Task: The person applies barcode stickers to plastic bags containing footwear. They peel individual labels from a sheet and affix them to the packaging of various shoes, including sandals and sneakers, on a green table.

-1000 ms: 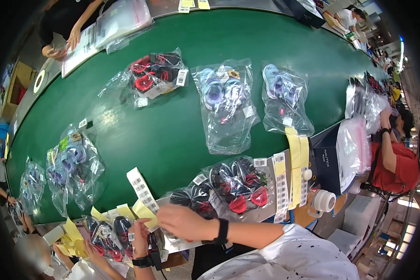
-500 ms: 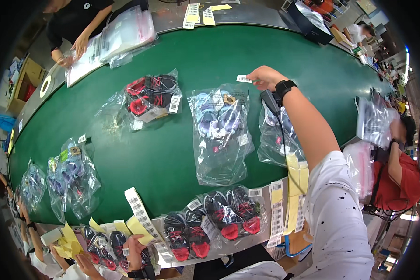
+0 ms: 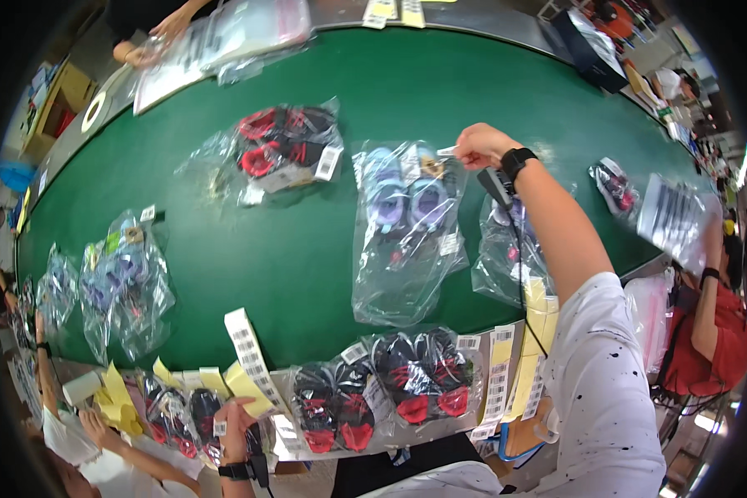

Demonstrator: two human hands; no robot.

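Between the pinched fingertips of my right hand is a small white barcode label. It is at the upper right corner of a clear bag holding a pair of light blue and lilac shoes; whether it touches the plastic I cannot tell. My left hand is low at the near edge, fingers curled, with a small barcode label at them. Beside that hand are a yellow backing sheet and an upright strip of barcode labels. Under my right forearm lies another bagged pair.
Bagged black-and-red shoes lie at centre left and along the near edge. More bagged blue shoes are at the left of the green table. Co-workers' hands handle plastic bags at right and far left.
My right hand has brought its label down to the bag's upper corner. The view has shifted slightly. A bagged dark shoe now shows at the right, near the co-worker in red.
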